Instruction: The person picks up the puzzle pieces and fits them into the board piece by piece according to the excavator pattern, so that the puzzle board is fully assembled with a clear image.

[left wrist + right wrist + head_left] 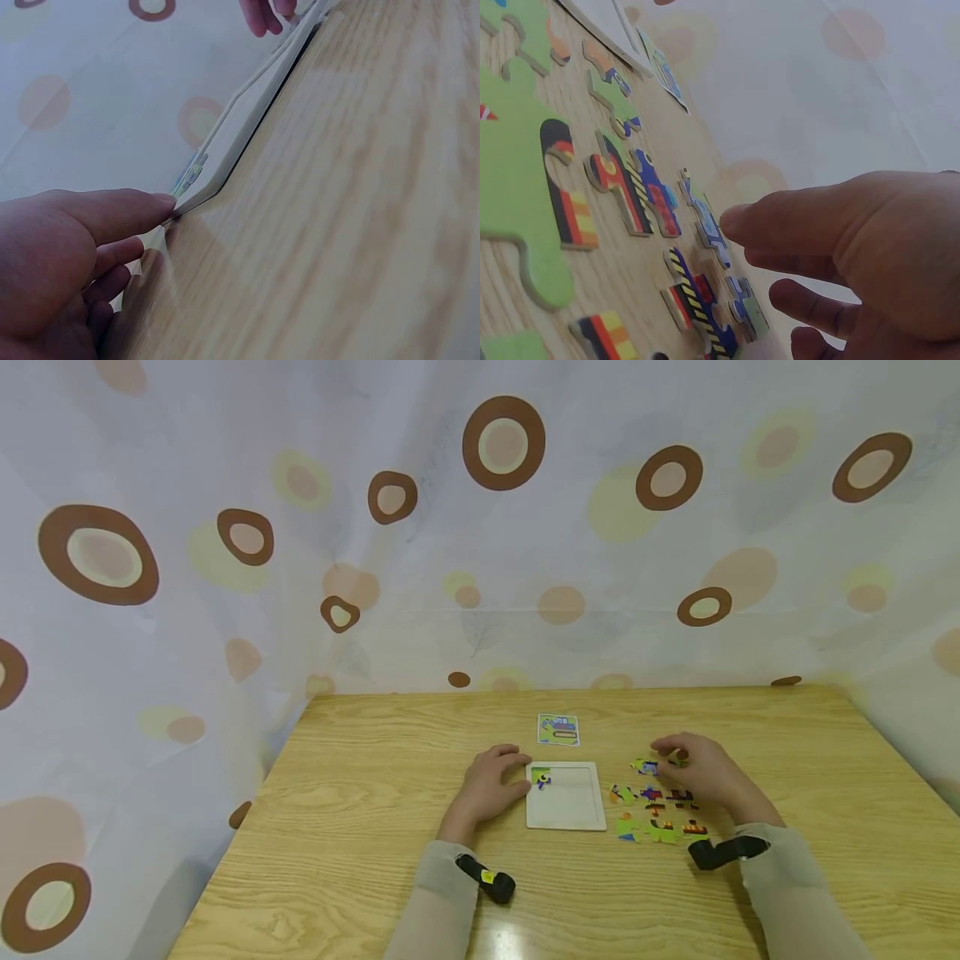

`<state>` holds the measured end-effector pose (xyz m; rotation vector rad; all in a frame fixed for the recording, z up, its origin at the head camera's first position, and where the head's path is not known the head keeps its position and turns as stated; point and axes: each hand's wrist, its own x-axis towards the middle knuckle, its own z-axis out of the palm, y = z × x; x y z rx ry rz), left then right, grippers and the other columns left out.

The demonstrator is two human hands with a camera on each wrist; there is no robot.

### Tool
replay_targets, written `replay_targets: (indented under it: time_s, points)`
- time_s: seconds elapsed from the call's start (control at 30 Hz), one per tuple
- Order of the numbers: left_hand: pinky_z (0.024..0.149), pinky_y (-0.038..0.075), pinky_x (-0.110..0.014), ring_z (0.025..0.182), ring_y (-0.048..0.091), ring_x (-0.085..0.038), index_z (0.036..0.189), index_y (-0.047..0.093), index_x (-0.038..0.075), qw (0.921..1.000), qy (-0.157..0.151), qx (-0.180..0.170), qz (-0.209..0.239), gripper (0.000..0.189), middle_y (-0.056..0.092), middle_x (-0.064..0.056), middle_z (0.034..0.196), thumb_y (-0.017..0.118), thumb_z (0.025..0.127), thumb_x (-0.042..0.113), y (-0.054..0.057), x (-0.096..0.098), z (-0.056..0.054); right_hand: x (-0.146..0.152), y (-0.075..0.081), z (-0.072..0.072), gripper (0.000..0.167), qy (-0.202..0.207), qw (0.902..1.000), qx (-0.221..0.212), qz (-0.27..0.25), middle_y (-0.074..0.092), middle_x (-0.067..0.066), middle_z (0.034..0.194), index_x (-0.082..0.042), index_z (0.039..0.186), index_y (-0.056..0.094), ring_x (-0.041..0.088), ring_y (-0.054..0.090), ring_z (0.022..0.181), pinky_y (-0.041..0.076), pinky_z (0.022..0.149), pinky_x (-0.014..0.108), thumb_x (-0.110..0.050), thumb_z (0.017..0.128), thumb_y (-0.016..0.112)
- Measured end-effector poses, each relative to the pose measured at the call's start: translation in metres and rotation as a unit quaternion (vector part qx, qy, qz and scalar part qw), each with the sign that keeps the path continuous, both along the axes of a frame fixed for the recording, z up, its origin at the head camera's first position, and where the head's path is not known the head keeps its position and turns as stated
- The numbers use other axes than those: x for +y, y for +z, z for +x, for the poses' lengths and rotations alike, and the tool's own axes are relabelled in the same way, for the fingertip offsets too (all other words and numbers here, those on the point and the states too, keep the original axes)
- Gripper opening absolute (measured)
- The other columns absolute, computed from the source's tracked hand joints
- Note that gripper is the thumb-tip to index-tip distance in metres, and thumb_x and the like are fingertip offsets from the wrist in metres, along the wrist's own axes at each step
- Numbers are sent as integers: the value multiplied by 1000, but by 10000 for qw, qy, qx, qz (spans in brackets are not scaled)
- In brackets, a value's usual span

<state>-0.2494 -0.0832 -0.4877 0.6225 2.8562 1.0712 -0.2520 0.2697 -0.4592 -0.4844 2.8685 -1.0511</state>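
Observation:
A white square puzzle tray (566, 810) lies on the table, with one green puzzle piece (541, 777) in its upper left corner. My left hand (491, 783) rests at the tray's left side; in the left wrist view its thumb (135, 210) touches the tray's corner (199, 201). Several loose puzzle pieces (662, 832) lie in rough rows right of the tray. Over the far row hovers my right hand (705, 772), fingers loosely bent. In the right wrist view its thumb tip is close to a blue and green piece (705, 217); whether they touch I cannot tell.
A small picture card (558, 729) with a coloured drawing lies behind the tray. The wooden table (360, 793) meets a spotted cloth (420, 568) hanging at the back and sides. Each wrist wears a black camera (491, 883).

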Motion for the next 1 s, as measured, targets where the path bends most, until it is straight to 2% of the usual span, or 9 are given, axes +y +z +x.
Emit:
replay_targets:
  time_s: [0.23,0.6,0.77,1.0]
  points:
    - [109,30,-52,135,39,-36,132,64,12,10000,-23,-6,-12,40,48,-10,145,68,94,23,0,0,0,0,-4,-2,41,76,9998,-207,11,62,20,121,4,129,59,31,55,100,47,81,47,-8,91,69]
    - [109,30,-53,135,39,-36,133,63,13,10000,-9,11,5,40,47,-9,146,67,94,23,-3,0,-1,-5,-7,-4,34,159,9997,29,171,64,17,116,3,125,62,32,59,101,49,85,52,-3,92,66]
    - [108,30,-54,135,39,-37,132,64,12,10000,-16,32,-1,40,47,-10,146,68,94,23,-2,0,-1,-8,-4,-2,36,196,9994,116,257,64,16,112,5,127,61,31,60,99,50,81,49,-5,93,66]
    - [109,29,-54,136,38,-35,133,63,13,10000,27,-14,-41,40,47,-9,147,67,94,23,-2,0,-2,-11,-1,-2,43,133,9999,87,-11,59,19,119,4,133,57,40,52,112,50,80,47,-13,95,66]
